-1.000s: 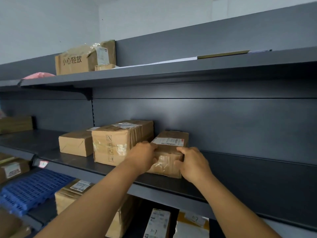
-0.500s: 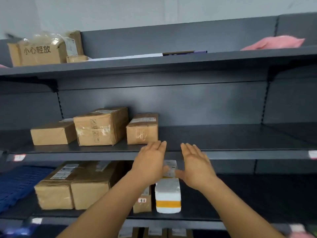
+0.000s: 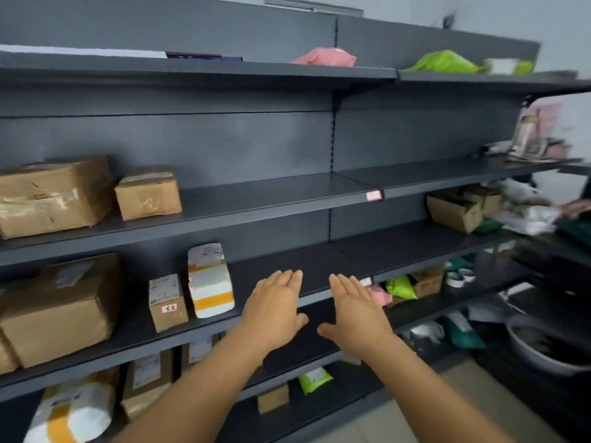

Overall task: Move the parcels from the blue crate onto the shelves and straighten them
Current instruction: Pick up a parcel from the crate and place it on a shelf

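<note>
A: Both hands empty? Left hand [image 3: 275,310] and right hand [image 3: 355,311] look flat, fingers spread.

B: Yes. Shelved small brown parcel [image 3: 148,193] sits up-left of them; the blue crate isn't visible, so turn and fetch another squarely.

Just my one head cam, looking forward and slightly down past my arms, close to the dark shelves [image 3: 287,199].

A: shelves [image 3: 287,199] are all dark grey, boxes at left [image 3: 54,196] plain brown with shiny tape.

B: yep, and that centre-left parcel [image 3: 209,279] is white with orange bands. Pink bag [image 3: 324,56] and lime green bag [image 3: 443,62] up top.
</note>
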`<control>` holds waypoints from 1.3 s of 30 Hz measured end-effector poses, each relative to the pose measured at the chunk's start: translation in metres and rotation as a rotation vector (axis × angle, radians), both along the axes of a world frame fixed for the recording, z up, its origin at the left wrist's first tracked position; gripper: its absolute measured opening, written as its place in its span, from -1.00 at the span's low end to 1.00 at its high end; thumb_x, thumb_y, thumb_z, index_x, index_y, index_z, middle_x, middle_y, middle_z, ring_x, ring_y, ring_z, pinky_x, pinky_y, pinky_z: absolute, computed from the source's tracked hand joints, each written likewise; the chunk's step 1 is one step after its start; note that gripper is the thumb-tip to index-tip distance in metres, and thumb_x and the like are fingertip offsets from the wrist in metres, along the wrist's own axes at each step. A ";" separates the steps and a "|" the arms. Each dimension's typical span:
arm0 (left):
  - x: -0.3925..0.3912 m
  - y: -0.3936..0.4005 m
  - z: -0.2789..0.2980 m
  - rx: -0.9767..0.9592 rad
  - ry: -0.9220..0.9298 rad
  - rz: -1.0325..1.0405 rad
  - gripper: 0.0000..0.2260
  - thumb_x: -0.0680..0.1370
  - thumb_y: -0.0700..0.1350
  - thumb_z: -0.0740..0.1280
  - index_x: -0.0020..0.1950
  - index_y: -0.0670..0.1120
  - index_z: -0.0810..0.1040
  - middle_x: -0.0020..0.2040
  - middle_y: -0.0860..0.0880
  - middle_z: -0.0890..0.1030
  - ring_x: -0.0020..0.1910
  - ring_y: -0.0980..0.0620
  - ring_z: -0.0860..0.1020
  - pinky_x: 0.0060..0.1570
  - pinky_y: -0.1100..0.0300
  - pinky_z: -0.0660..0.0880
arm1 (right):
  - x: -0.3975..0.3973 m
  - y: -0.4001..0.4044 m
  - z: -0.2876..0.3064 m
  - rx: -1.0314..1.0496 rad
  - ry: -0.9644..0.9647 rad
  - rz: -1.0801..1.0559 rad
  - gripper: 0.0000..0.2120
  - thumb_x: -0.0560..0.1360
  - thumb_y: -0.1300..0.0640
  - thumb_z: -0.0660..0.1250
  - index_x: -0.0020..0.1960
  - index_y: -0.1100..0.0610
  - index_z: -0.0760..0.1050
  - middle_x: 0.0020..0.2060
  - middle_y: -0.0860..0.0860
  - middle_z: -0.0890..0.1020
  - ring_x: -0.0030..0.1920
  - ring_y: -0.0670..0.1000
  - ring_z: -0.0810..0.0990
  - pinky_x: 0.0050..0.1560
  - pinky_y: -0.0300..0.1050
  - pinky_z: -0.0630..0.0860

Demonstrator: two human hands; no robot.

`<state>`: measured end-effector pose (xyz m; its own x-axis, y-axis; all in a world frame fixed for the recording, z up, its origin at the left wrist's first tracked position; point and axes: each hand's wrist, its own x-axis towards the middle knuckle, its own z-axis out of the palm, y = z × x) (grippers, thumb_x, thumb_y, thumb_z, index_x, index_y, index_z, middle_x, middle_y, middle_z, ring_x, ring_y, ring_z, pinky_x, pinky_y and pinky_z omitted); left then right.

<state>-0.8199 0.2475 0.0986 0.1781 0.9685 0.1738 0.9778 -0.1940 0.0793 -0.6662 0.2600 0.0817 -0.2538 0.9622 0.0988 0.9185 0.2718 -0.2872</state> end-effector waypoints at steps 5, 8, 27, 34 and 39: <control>0.070 -0.009 -0.013 -0.024 -0.012 -0.130 -0.28 0.57 0.10 0.28 0.58 -0.08 -0.04 0.57 -0.02 0.11 0.55 -0.01 0.04 0.49 0.10 0.01 | 0.070 -0.029 -0.014 -0.002 -0.017 -0.143 -0.13 0.51 -0.14 0.33 0.59 0.10 -0.10 0.58 0.00 -0.04 0.56 0.03 -0.12 0.54 0.03 -0.10; 0.121 -0.013 -0.024 -0.058 -0.019 -0.213 -0.28 0.57 0.09 0.29 0.58 -0.08 -0.02 0.56 -0.02 0.12 0.54 -0.01 0.05 0.50 0.10 0.03 | 0.122 -0.046 -0.023 -0.043 -0.013 -0.231 -0.12 0.51 -0.14 0.33 0.59 0.10 -0.12 0.58 -0.01 -0.04 0.56 0.04 -0.12 0.52 0.03 -0.13; 0.497 -0.078 -0.085 -0.186 0.024 -0.651 -0.28 0.58 0.10 0.27 0.58 -0.07 -0.06 0.57 -0.01 0.10 0.55 -0.01 0.01 0.50 0.07 0.04 | 0.476 -0.177 -0.074 -0.214 -0.061 -0.679 -0.15 0.53 -0.09 0.31 0.59 0.11 -0.14 0.58 0.01 -0.04 0.57 0.06 -0.13 0.54 0.05 -0.10; 0.589 -0.104 -0.097 -0.229 0.024 -0.796 -0.31 0.60 0.08 0.25 0.59 -0.07 -0.05 0.57 0.00 0.11 0.56 0.00 0.01 0.49 0.07 0.02 | 0.555 -0.218 -0.089 -0.230 -0.022 -0.828 -0.16 0.54 -0.10 0.30 0.59 0.11 -0.13 0.58 0.02 -0.02 0.57 0.07 -0.11 0.55 0.07 -0.07; 0.644 -0.104 -0.110 -0.267 0.027 -0.872 -0.31 0.59 0.09 0.26 0.58 -0.07 -0.03 0.56 -0.01 0.13 0.55 -0.01 0.04 0.49 0.09 0.03 | 0.596 -0.232 -0.103 -0.251 0.021 -0.936 -0.15 0.53 -0.12 0.31 0.59 0.11 -0.13 0.57 0.01 -0.01 0.57 0.06 -0.10 0.55 0.06 -0.06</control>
<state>-0.1756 0.1431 -0.0118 0.8665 0.4964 -0.0518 0.4956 -0.8436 0.2065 -0.0699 0.0275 -0.0216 0.6254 0.7674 -0.1414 0.7257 -0.6386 -0.2558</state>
